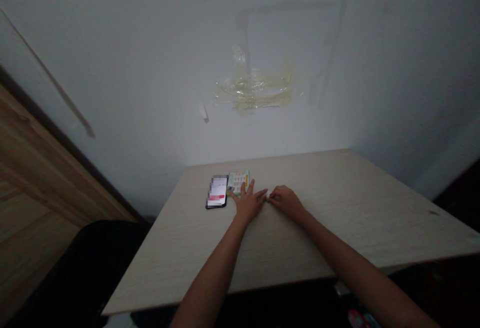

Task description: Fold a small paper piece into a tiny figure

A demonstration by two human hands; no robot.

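My left hand (247,202) lies with its fingers spread, partly over a printed card or packet (239,178) in white, green and yellow. Its little-finger or thumb side cannot be told apart clearly, but one fingertip reaches toward my right hand (285,199). The right hand's fingers are pinched together just above the table. Between the two hands shows a small whitish thing (268,194), too small to name, at the right fingertips. Left of the card lies a phone (217,192) in a dark case, its screen lit.
The pale wooden table (322,178) stands against a white wall (157,68) with strips of clear tape (258,90) on it. A dark chair-like shape (86,263) is at the left, beside wooden panelling (33,168). The table's front edge runs under my forearms.
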